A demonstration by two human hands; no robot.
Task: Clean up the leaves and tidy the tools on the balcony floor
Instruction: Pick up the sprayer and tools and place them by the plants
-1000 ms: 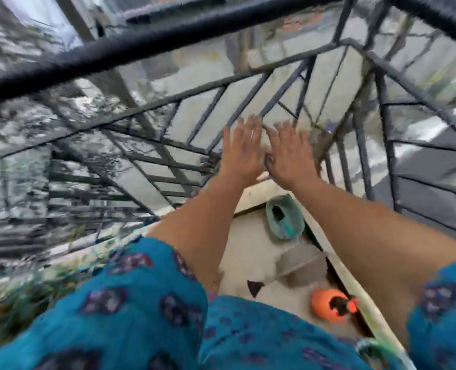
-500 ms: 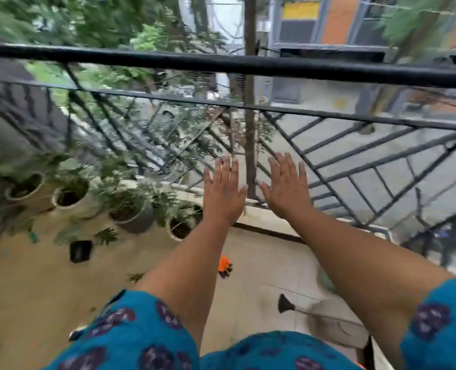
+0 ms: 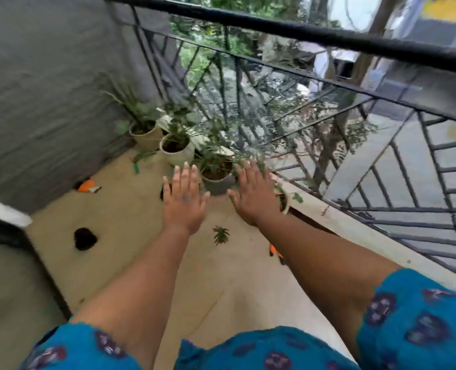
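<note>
Leaf (image 3: 220,235) on floor (image 3: 131,217) — hands (image 3: 184,201) flat; empty

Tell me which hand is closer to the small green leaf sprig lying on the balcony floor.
Left, narrowly, as the picture shows it. The leaf sprig lies between the forearms. The left hand is held just up-left of it and the right hand up-right. Both are open, touching nothing.
</note>
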